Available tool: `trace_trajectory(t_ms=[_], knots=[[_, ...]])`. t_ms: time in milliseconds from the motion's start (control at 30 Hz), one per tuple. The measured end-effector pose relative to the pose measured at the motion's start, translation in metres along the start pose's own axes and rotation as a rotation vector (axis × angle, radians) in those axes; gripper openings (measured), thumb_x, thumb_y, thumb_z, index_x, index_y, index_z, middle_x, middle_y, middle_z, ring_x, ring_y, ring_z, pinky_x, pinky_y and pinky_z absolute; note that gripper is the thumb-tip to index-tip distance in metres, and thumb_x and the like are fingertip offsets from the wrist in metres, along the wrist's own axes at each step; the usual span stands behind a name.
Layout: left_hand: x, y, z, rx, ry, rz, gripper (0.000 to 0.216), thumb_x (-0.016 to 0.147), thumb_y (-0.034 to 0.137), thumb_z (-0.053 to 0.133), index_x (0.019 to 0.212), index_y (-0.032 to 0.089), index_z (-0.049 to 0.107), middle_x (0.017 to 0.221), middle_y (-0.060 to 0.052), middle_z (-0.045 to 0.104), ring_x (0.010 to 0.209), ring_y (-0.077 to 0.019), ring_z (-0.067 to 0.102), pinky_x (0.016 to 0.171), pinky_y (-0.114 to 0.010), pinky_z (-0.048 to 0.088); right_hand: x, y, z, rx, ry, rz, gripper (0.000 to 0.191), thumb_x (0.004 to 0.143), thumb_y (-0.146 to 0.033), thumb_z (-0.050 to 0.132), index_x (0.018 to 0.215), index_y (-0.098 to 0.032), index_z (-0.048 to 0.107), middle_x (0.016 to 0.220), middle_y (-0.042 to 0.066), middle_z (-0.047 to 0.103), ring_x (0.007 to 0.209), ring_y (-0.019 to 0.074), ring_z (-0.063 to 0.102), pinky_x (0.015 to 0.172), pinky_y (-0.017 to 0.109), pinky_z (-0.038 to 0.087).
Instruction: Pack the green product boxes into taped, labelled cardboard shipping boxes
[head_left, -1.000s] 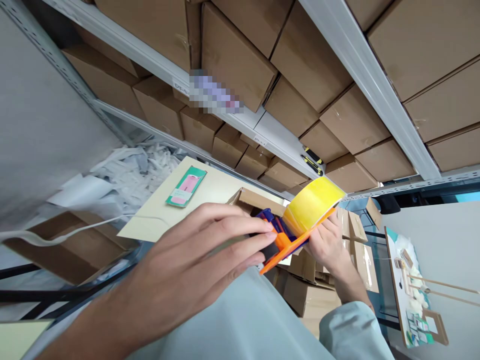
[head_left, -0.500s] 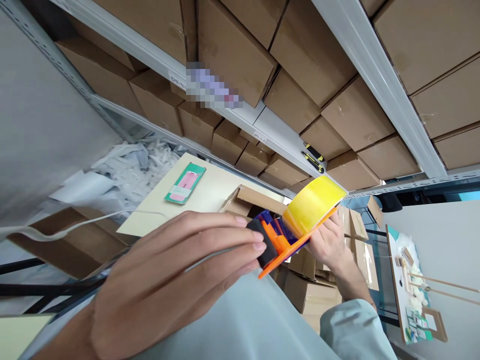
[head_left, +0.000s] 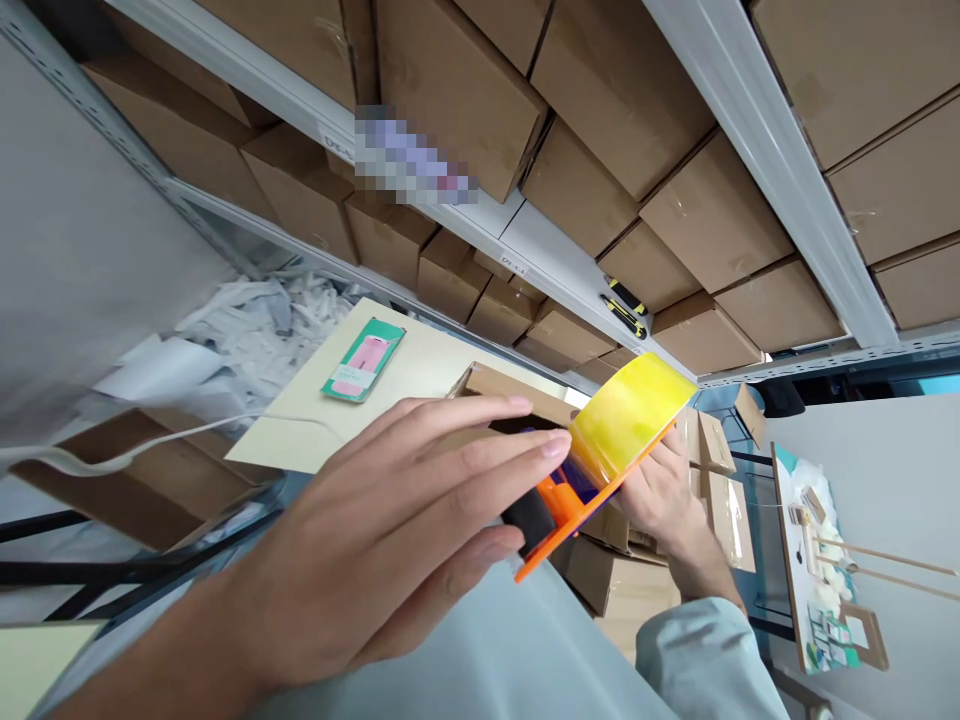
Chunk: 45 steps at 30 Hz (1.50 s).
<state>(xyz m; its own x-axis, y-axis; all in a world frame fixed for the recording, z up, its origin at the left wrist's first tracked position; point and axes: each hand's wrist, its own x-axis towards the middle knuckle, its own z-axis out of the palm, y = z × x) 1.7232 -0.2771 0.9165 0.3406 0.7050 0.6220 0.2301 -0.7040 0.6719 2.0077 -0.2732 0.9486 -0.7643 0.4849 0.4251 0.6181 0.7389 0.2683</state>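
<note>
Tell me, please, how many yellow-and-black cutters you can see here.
2: on the shelf, one cutter nearer the boxes, the other cutter nearer its front edge. Others may be hidden.

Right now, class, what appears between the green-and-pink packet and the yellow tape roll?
In the head view, from packet to roll: pale tabletop, then a cardboard box, partly hidden by the left hand.

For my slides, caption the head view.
Right hand holds an orange tape dispenser, left hand near its yellow roll.

Right hand [head_left: 660, 500] partly behind dispenser [head_left: 574, 520], apparently
</note>
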Motion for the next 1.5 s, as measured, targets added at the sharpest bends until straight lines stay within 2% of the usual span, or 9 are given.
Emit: trace_trajectory(t_ms=[267, 467, 667, 900, 1133, 1233, 1333, 1433, 1500], knots=[[0.006, 0.001, -0.012, 0.031, -0.058, 0.096, 0.045, 0.101, 0.022, 0.069, 0.145, 0.032, 0.068, 0.130, -0.002, 0.083, 0.134, -0.0288, 0.072, 0.113, -0.045, 0.061, -0.006, -0.003, -0.002, 0.042, -0.035, 0.021, 0.045, 0.108, -0.004, 0.048, 0.067, -0.021, 0.059, 0.065, 0.000, 0.060, 0.063, 0.0167, 0.048, 0.078, 0.032, 0.043], [0.000, 0.008, -0.006, 0.019, -0.045, 0.062, 0.043, 0.106, 0.024, 0.058, 0.148, 0.032, 0.064, 0.130, 0.000, 0.083, 0.142, -0.0275, 0.067, 0.118, -0.045, 0.056, -0.007, -0.007, -0.006, 0.037, -0.066, 0.024, 0.044, 0.107, -0.004, 0.047, 0.069, -0.022, 0.060, 0.066, 0.001, 0.060, 0.064, 0.0170, 0.049, 0.080, 0.033, 0.044], [-0.003, 0.016, -0.004, 0.095, -0.037, 0.069, 0.047, 0.103, 0.014, 0.051, 0.146, 0.027, 0.065, 0.136, -0.003, 0.081, 0.144, -0.0265, 0.066, 0.118, -0.046, 0.055, -0.007, -0.009, -0.004, 0.028, -0.057, 0.035, 0.042, 0.107, -0.005, 0.048, 0.070, -0.021, 0.060, 0.066, 0.000, 0.060, 0.065, 0.0173, 0.048, 0.080, 0.033, 0.043], [-0.004, 0.015, -0.009, 0.162, -0.034, 0.148, 0.052, 0.093, 0.004, 0.057, 0.142, 0.018, 0.065, 0.141, -0.008, 0.079, 0.147, -0.0246, 0.064, 0.116, -0.043, 0.059, -0.007, -0.009, -0.002, 0.002, -0.035, 0.053, 0.045, 0.108, -0.006, 0.050, 0.066, -0.022, 0.052, 0.062, -0.002, 0.053, 0.062, 0.0159, 0.045, 0.076, 0.032, 0.039], [-0.004, 0.014, -0.011, 0.148, 0.011, 0.144, 0.051, 0.089, 0.004, 0.064, 0.138, 0.020, 0.069, 0.138, -0.007, 0.080, 0.139, -0.0252, 0.069, 0.117, -0.041, 0.059, -0.007, -0.009, -0.003, 0.026, -0.042, 0.049, 0.037, 0.108, -0.007, 0.053, 0.074, -0.022, 0.059, 0.065, -0.001, 0.061, 0.061, 0.0156, 0.051, 0.077, 0.031, 0.045], [0.001, 0.012, -0.011, 0.076, 0.009, 0.022, 0.052, 0.095, 0.015, 0.066, 0.145, 0.027, 0.067, 0.142, -0.004, 0.078, 0.138, -0.0269, 0.070, 0.120, -0.042, 0.057, -0.011, -0.009, -0.001, 0.046, -0.045, 0.058, 0.032, 0.107, -0.009, 0.055, 0.079, -0.022, 0.062, 0.069, 0.000, 0.065, 0.064, 0.0168, 0.057, 0.081, 0.034, 0.049], [0.012, 0.008, -0.013, -0.040, -0.030, -0.226, 0.046, 0.106, 0.030, 0.058, 0.151, 0.032, 0.063, 0.145, -0.003, 0.077, 0.138, -0.0269, 0.070, 0.121, -0.041, 0.055, -0.015, -0.009, 0.000, 0.054, -0.046, 0.066, 0.027, 0.106, -0.012, 0.060, 0.082, -0.022, 0.065, 0.073, 0.001, 0.070, 0.068, 0.0186, 0.062, 0.087, 0.038, 0.051], [0.026, 0.002, -0.017, -0.232, -0.108, -0.424, 0.038, 0.112, 0.039, 0.051, 0.144, 0.030, 0.069, 0.124, -0.002, 0.085, 0.123, -0.0248, 0.077, 0.107, -0.034, 0.062, -0.017, -0.008, 0.000, 0.079, -0.053, 0.048, 0.023, 0.105, -0.013, 0.063, 0.084, -0.022, 0.069, 0.079, 0.003, 0.074, 0.075, 0.0201, 0.067, 0.089, 0.039, 0.052], [0.036, -0.002, -0.019, -0.373, -0.168, -0.479, 0.038, 0.113, 0.045, 0.051, 0.137, 0.028, 0.075, 0.114, -0.003, 0.086, 0.113, -0.0248, 0.080, 0.095, -0.032, 0.066, -0.016, -0.008, 0.000, 0.093, -0.054, 0.036, 0.022, 0.106, -0.015, 0.062, 0.087, -0.022, 0.071, 0.082, 0.004, 0.076, 0.080, 0.0211, 0.070, 0.090, 0.039, 0.054]])
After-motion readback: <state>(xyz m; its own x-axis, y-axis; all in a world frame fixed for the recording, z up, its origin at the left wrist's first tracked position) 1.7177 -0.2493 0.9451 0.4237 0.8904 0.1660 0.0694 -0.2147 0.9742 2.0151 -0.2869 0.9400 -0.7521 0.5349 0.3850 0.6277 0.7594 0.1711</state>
